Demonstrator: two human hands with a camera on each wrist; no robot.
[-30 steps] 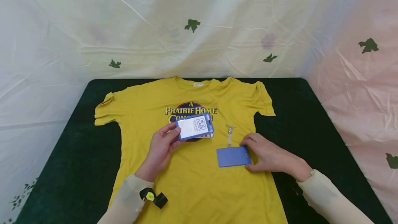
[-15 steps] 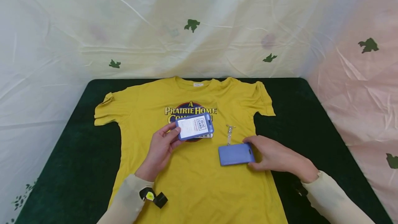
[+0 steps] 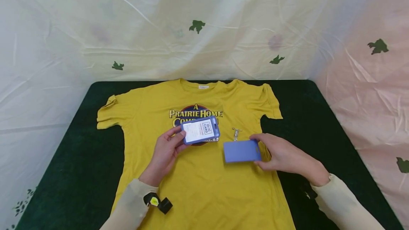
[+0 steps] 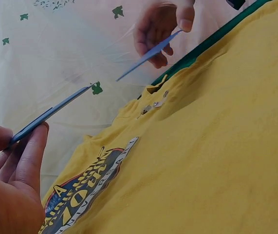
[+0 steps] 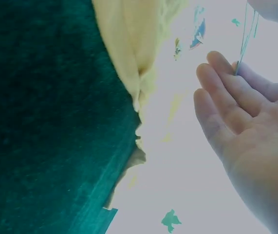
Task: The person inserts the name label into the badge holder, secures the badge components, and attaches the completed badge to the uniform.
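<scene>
My left hand (image 3: 167,152) pinches a blue badge holder (image 3: 199,130) by its left end, thumb on top, with a white ID/IC card showing in its window. To the right, my right hand (image 3: 281,153) grips a plain blue rectangular cover (image 3: 241,152) by its slotted end, between thumb and fingers. In the left wrist view both the badge holder (image 4: 51,114) and the cover (image 4: 148,56) appear edge-on, raised above the shirt. A clear strap clip (image 3: 236,134) lies on the yellow T-shirt (image 3: 198,187) just beyond the cover, which overlaps its lower end in the head view.
The T-shirt lies spread on a dark green tabletop (image 3: 319,123), its printed chest partly behind the badge holder. A pale cloth (image 3: 153,27) with green leaf-like shapes hangs behind and at both sides. A black wrist strap (image 3: 154,201) is on the left sleeve.
My right hand has lifted the blue cover off the shirt and carried it a little farther away, over the strap's lower end. The left hand and badge holder stay in place.
</scene>
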